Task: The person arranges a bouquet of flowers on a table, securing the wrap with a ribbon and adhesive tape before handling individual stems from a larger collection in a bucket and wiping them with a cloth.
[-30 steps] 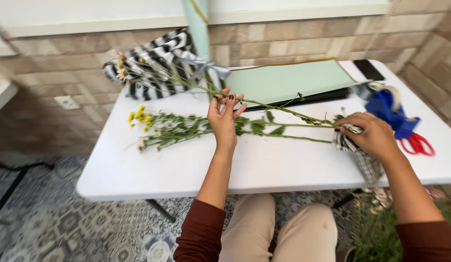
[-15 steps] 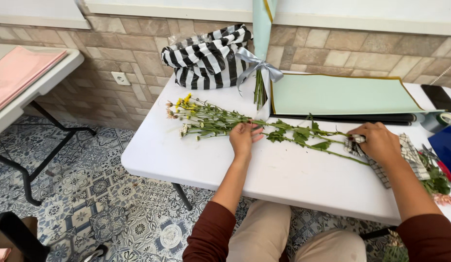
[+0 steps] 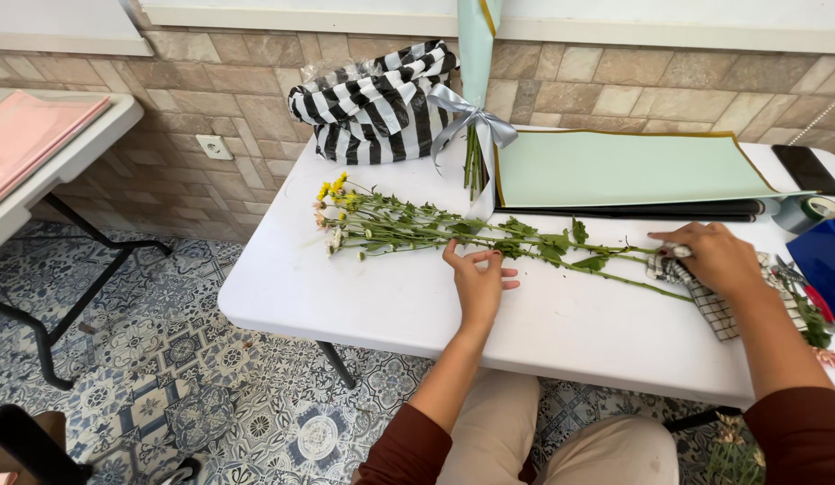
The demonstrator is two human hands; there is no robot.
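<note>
left hand (image 3: 479,280): grip apart, fingers spread flat on the flower stems (image 3: 489,238), pinning them to the white surface (image 3: 364,305) | right hand (image 3: 716,259): grip together on the stem ends over a checked cloth (image 3: 716,310), keeping them bunched | blooms lie beyond the left grip | green paper sheets (image 3: 624,169) lie past both.

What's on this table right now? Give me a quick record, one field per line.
Surface: white folding table, against a brick wall
Left hand: left hand lies flat on the table, fingers touching the flower stems
Right hand: right hand presses down at the cut ends, on a checked cloth
Flowers: small yellow and white blooms at the left end, stems lying flat
Behind: striped wrap, wrapped bouquet with grey ribbon, green paper sheets
Right edge: tape roll, phone, blue object
</note>
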